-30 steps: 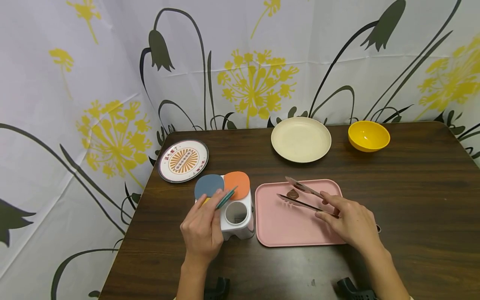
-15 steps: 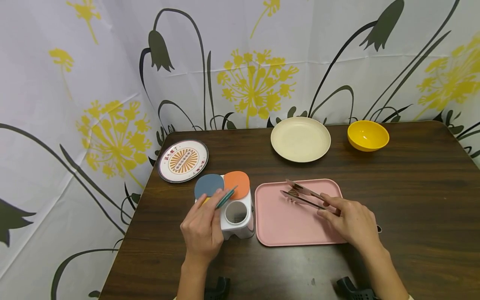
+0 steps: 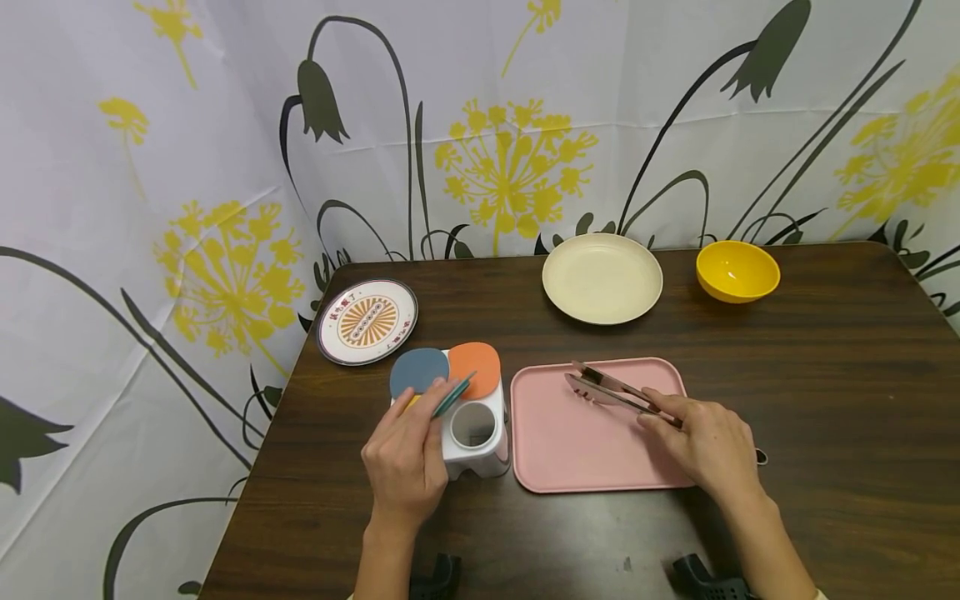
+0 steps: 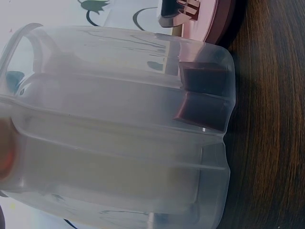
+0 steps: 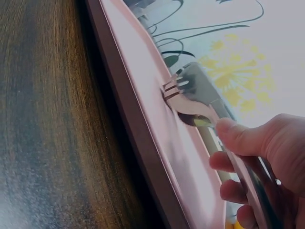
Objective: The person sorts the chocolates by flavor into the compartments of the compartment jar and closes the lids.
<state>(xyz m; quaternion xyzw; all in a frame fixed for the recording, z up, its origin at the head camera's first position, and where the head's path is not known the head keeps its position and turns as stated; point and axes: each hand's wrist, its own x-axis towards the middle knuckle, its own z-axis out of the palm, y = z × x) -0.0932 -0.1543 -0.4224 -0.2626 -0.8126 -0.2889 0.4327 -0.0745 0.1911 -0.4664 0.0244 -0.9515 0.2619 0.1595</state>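
Note:
My left hand (image 3: pixel 405 458) is over the white four-compartment container (image 3: pixel 487 454) and holds its teal lid (image 3: pixel 455 395) tilted up, uncovering a round opening (image 3: pixel 472 425). A yellow lid is mostly hidden under the fingers. In the left wrist view the container's wall (image 4: pixel 114 100) is translucent, with dark shapes (image 4: pixel 205 109) near its base. My right hand (image 3: pixel 705 437) grips metal tongs (image 5: pixel 214 112), one arm fork-shaped, the other a flat blade. Their tips are close together over the pink tray (image 3: pixel 570 462); the small brown piece there is largely hidden by them.
Blue (image 3: pixel 418 372) and orange (image 3: pixel 476 369) lids cover the far compartments. A patterned plate (image 3: pixel 367 322) lies at back left, a cream plate (image 3: pixel 602 279) at back centre. Right of that stands a yellow bowl (image 3: pixel 738 272). A flowered cloth (image 3: pixel 525 50) hangs behind the table.
The tongs' arms have come together, around where the small brown piece lay on the pink tray. My left hand and the raised teal lid have stayed put.

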